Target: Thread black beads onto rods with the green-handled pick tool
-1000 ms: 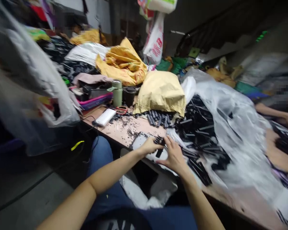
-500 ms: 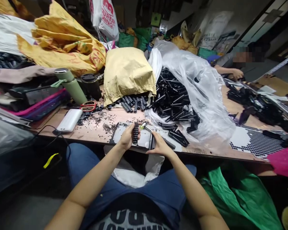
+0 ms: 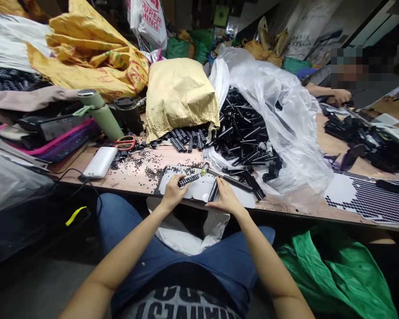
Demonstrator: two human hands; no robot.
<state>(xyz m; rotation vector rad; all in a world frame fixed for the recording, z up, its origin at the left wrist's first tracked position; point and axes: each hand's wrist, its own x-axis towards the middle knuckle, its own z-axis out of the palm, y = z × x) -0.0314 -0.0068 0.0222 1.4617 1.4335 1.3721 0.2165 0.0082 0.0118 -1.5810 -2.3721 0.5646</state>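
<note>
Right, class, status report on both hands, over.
Left hand grips studded black stick. Right hand pinches plain black tube. Loose beads scattered beside them.

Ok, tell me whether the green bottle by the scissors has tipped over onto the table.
No, the green bottle stands upright, leaning slightly, behind the scissors on the table.

I can read red letters "MING" on the white plastic bag [image 3: 150, 20] at the back. My shirt [image 3: 176, 305] has big letters, cut off.

co-worker [image 3: 347, 84]: face blurred, body cut off right | white sheet [image 3: 199, 190]: partly hidden under hands
</note>
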